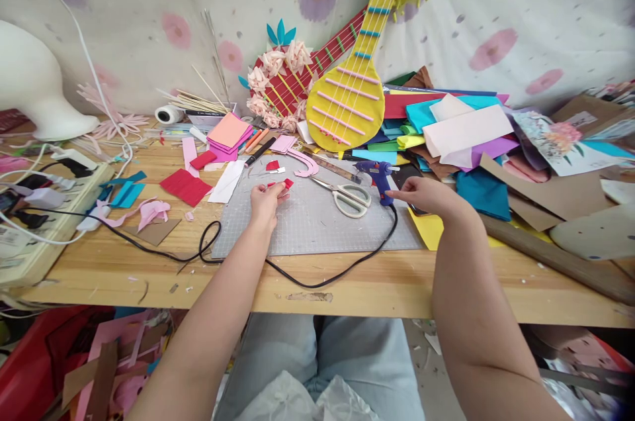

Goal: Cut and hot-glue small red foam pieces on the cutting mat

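Observation:
My left hand (pixel 266 201) is closed in a pinch on a small red piece (pixel 288 183), paper or felt, above the grey cutting mat (pixel 307 232). My right hand (pixel 429 197) reaches in from the right, index finger stretched out, its tip at the handle of a blue glue gun (pixel 378 177). The hand is not wrapped round the gun; its other fingers are partly hidden. Between the hands lie scissors (pixel 350 200) with pale handles. Near my left hand are a smaller red scrap (pixel 272 165) and a pink curved strip (pixel 303 163).
Behind the mat lean a yellow paper lute (pixel 346 106) and a red one (pixel 285 93) with pale flowers. Coloured sheets (pixel 466 126) pile up at right. A black cord (pixel 327 284) loops across the table front. A power strip (pixel 54 226) stands at left.

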